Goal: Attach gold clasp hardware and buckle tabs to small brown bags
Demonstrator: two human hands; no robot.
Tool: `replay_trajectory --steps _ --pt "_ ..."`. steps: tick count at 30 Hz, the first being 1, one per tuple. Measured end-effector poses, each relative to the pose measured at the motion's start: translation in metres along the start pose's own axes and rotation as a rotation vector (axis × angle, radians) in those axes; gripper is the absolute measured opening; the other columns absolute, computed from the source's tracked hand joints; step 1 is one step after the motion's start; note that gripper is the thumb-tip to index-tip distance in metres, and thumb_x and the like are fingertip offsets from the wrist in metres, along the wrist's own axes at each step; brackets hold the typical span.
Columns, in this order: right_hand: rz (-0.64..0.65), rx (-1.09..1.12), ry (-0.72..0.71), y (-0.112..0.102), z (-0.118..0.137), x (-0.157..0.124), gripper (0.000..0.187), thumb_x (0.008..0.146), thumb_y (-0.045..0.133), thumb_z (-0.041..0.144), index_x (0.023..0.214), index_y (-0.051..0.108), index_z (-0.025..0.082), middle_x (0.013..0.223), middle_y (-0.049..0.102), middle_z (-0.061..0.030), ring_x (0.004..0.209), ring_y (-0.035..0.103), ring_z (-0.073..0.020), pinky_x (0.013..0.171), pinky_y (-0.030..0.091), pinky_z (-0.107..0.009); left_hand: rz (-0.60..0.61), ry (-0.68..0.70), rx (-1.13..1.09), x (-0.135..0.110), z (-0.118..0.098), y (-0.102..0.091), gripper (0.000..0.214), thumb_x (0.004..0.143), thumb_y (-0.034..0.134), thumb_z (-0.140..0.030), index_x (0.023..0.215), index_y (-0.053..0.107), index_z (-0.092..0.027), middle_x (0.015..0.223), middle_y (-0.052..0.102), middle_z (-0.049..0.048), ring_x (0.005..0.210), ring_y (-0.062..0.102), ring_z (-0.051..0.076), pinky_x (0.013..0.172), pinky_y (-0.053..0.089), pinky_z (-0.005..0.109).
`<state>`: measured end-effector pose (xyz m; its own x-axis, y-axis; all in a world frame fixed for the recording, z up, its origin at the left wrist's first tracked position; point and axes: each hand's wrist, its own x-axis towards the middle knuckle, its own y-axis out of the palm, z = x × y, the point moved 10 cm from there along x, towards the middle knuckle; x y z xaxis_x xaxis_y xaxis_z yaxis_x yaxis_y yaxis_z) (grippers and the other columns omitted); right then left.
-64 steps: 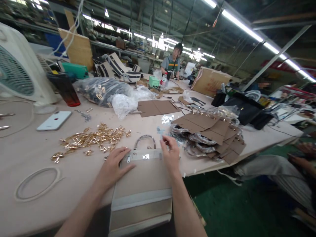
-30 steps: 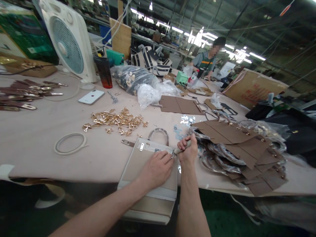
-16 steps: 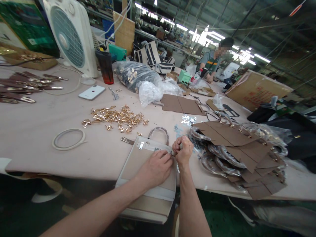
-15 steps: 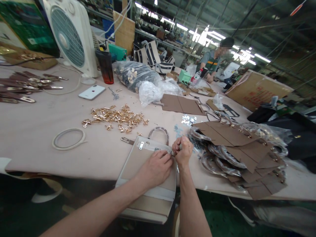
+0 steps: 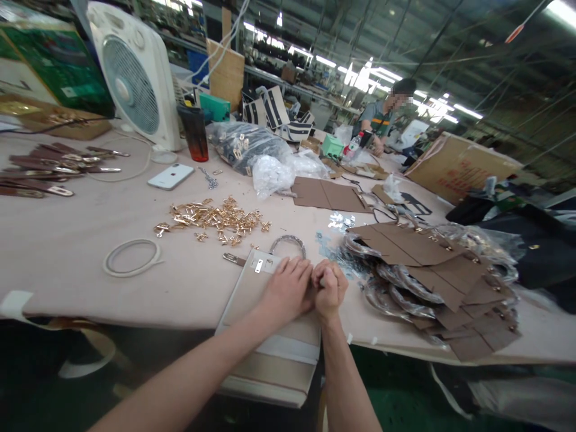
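Note:
A handbag piece (image 5: pixel 252 294) with its beige inner side up lies in front of me, overhanging the table's near edge. Its plastic-wrapped handle (image 5: pixel 289 239) points away from me, and a brown strap with a metal end (image 5: pixel 234 259) sticks out at its left. A small metal plate (image 5: pixel 258 266) sits near its top edge. My left hand (image 5: pixel 288 291) rests on the upper right of the piece, fingers laid out across it. Close beside it at the right edge, my right hand (image 5: pixel 330 288) is closed in a fist; whatever it grips is hidden.
Gold metal fittings (image 5: pixel 220 219) are heaped beyond the bag, with a tape roll (image 5: pixel 132 258) to the left. Brown bag pieces (image 5: pixel 423 258) are stacked at right beside small silver plates (image 5: pixel 341 222). Farther back are a phone (image 5: pixel 171 177), a tumbler (image 5: pixel 194 135), a fan (image 5: pixel 135 78) and a co-worker (image 5: pixel 380 117).
My right fist has turned and lowered slightly, and the grey object seen at it before is now hidden. My left hand has shifted a little upward on the bag piece. The view has tilted slightly.

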<state>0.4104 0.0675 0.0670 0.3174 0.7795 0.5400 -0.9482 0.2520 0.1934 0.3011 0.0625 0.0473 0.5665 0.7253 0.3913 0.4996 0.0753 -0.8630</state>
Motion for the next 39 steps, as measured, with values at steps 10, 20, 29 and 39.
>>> replay_trajectory --steps 10,20,29,39 --pt "-0.167 0.235 -0.027 -0.021 0.025 0.000 0.041 0.102 0.048 0.039 0.064 0.047 0.021 0.050 0.034 0.0093 0.036 0.028 -0.0069 0.041 0.028 -0.021 0.055 0.020 0.064 0.001 0.007 -0.001 0.074 0.089 0.062 -0.070 0.140 0.059 -0.017 0.146 0.062 0.0100 0.127 0.056 0.030 0.115 0.032 0.044" --pt "-0.206 0.101 -0.072 -0.009 0.012 -0.014 0.037 0.102 0.049 0.032 0.066 0.049 0.021 0.051 0.035 0.0083 0.039 0.032 -0.0086 0.041 0.029 -0.022 0.029 0.032 0.034 0.001 0.008 0.003 0.068 0.085 0.072 -0.060 0.138 0.061 -0.019 0.145 0.064 0.0087 0.125 0.057 0.030 0.112 0.035 0.047" --pt "-0.164 0.056 -0.082 -0.008 0.006 -0.009 0.038 0.100 0.053 0.028 0.063 0.046 0.021 0.051 0.038 0.0071 0.041 0.035 -0.0096 0.042 0.030 -0.024 0.021 0.016 -0.001 0.003 0.010 0.000 0.062 0.085 0.072 -0.057 0.133 0.064 -0.019 0.139 0.066 0.0098 0.120 0.059 0.030 0.111 0.036 0.047" --pt "-0.146 0.017 -0.147 -0.008 0.015 -0.025 0.033 0.097 0.053 0.026 0.064 0.050 0.022 0.051 0.038 0.0062 0.043 0.037 -0.0119 0.045 0.033 -0.027 0.038 0.005 -0.024 0.009 0.011 0.002 0.059 0.086 0.071 -0.056 0.131 0.064 -0.017 0.136 0.068 0.0093 0.118 0.060 0.030 0.109 0.038 0.046"
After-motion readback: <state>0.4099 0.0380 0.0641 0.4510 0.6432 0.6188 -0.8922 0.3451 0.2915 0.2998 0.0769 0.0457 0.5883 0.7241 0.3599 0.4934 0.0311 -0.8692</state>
